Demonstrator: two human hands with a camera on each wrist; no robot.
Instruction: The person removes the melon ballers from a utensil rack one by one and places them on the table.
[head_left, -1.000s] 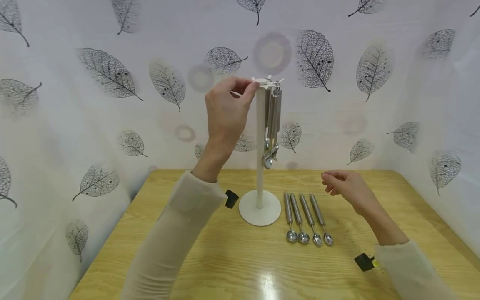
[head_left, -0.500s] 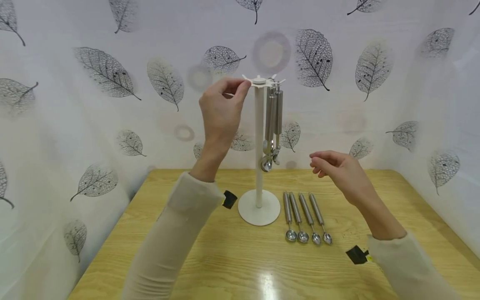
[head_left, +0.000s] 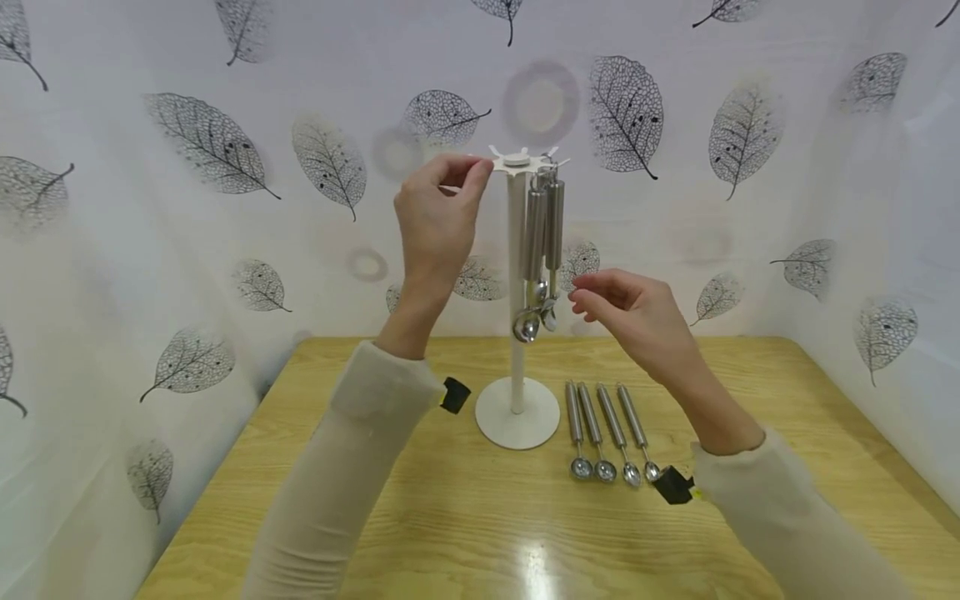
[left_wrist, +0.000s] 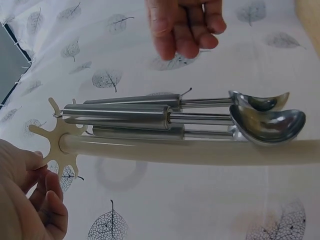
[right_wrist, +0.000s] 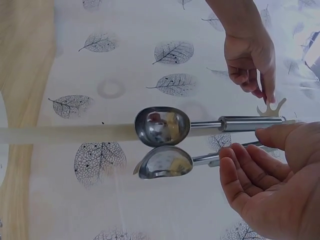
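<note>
A white stand point(head_left: 517, 225) with a round base and a star-shaped hook top point(head_left: 516, 162) stands upright on the table. My left hand point(head_left: 437, 217) pinches one prong of the top between thumb and fingers, also seen in the left wrist view. Several steel scoops point(head_left: 535, 237) hang bowl-down from prongs on the right side, partly overlapping. My right hand point(head_left: 637, 325) is raised beside their bowls, fingers loosely bent and holding nothing. In the right wrist view its fingers point(right_wrist: 250, 170) lie near the handles of the hanging scoops point(right_wrist: 162, 126).
Several more steel scoops point(head_left: 617, 425) lie in a row on the wooden table point(head_left: 450, 517), right of the stand's base point(head_left: 517, 433). A white curtain with leaf prints point(head_left: 626, 112) surrounds the table at the back and sides.
The hook top has turned with my left hand, which moved slightly left, and the hanging scoops have swung round toward the front. My right hand has risen and come left toward them.
</note>
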